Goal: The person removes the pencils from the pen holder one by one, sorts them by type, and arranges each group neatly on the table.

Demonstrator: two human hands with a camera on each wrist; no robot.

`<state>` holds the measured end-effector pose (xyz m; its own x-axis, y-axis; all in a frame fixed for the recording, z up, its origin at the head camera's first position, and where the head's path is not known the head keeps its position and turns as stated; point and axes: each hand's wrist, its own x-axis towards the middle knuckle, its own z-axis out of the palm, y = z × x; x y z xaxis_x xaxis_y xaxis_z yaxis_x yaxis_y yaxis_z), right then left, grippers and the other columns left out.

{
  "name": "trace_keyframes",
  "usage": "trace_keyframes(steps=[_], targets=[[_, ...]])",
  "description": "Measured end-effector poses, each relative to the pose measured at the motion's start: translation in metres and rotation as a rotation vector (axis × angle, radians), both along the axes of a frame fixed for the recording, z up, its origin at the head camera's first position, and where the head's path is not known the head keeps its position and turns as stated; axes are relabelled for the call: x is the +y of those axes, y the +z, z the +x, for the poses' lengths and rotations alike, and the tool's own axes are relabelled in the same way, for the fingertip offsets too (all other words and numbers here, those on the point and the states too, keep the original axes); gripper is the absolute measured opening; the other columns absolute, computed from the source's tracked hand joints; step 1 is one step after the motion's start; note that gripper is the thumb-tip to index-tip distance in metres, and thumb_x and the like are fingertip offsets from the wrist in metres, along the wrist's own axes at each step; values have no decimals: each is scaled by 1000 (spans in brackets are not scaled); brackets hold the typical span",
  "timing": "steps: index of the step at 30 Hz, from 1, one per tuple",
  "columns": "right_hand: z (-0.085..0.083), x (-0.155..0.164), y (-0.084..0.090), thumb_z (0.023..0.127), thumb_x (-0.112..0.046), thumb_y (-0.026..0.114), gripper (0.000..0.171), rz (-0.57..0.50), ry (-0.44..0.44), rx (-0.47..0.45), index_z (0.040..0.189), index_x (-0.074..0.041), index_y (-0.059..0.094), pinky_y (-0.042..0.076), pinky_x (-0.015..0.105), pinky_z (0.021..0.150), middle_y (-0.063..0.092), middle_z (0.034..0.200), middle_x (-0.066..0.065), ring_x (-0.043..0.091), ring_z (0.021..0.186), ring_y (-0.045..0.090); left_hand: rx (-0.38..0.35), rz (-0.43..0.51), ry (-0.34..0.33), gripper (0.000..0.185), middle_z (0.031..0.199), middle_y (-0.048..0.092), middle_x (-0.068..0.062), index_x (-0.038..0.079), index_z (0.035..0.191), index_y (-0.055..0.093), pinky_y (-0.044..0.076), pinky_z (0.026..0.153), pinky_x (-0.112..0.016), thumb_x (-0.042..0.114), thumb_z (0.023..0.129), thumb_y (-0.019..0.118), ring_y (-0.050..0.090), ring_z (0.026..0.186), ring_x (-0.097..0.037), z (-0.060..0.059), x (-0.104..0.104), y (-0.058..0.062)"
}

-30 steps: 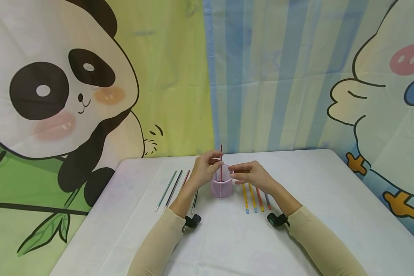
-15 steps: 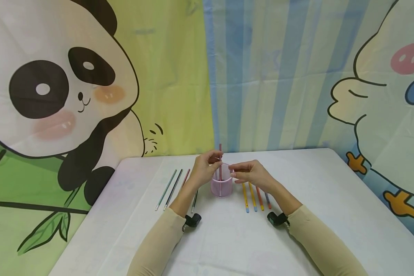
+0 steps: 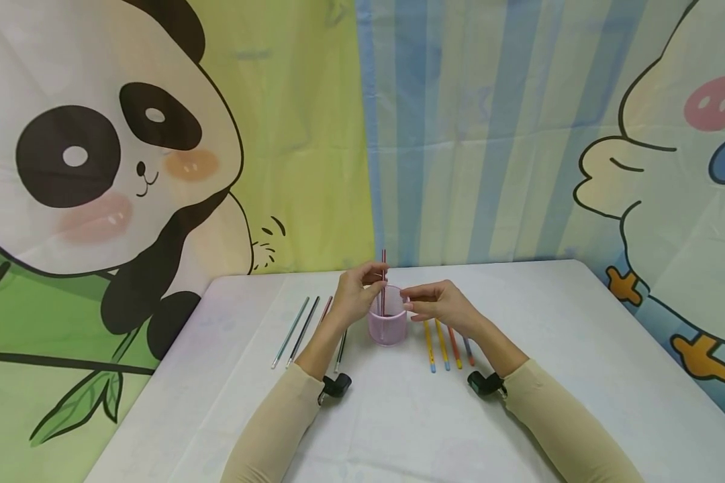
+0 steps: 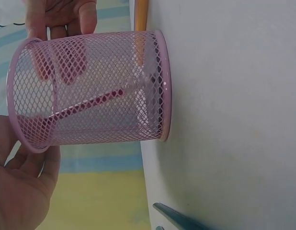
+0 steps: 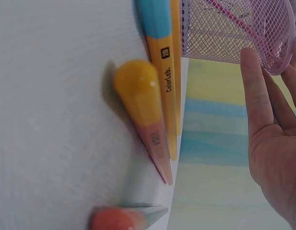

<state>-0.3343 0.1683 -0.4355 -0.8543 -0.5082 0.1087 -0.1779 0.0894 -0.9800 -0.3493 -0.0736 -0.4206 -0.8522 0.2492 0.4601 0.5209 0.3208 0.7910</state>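
Observation:
A pink mesh cup (image 3: 388,327) stands on the white table (image 3: 519,416). My left hand (image 3: 355,295) pinches a thin red pen (image 3: 383,268) that stands upright with its lower end inside the cup. In the left wrist view the pen (image 4: 85,106) shows through the cup's mesh (image 4: 114,52), and my left palm (image 4: 18,191) is beside the rim. My right hand (image 3: 438,303) rests fairly straight fingers against the cup's right side; those fingers (image 4: 62,17) lie behind the mesh. In the right wrist view my right hand (image 5: 275,143) lies just beside the cup (image 5: 234,31).
Several thin dark pens (image 3: 296,332) lie on the table to the left of the cup. Several yellow, orange and blue pens (image 3: 444,349) lie in a row to its right, seen close in the right wrist view (image 5: 160,52). Printed curtains hang behind the table.
The red pen's top has shifted very slightly to the left in my left hand. Both hands stay in the same places at the cup.

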Motion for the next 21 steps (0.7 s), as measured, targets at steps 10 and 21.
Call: trace_keyframes(steps=[10, 21], targets=[[1, 0, 0, 97, -15, 75, 45, 3, -5, -1, 137, 3, 65, 62, 44, 92, 63, 142, 22, 36, 128, 65, 12, 77, -29, 30, 118, 77, -8, 10, 125, 73, 61, 89, -31, 0, 97, 71, 75, 107, -24, 3, 0, 7], [1, -1, 1, 97, -14, 75, 46, 6, -13, -8, 137, 5, 64, 62, 45, 92, 63, 142, 24, 24, 120, 70, 38, 127, -11, 28, 115, 76, -8, 9, 125, 72, 62, 88, -36, 1, 98, 70, 72, 105, -24, 4, -3, 13]])
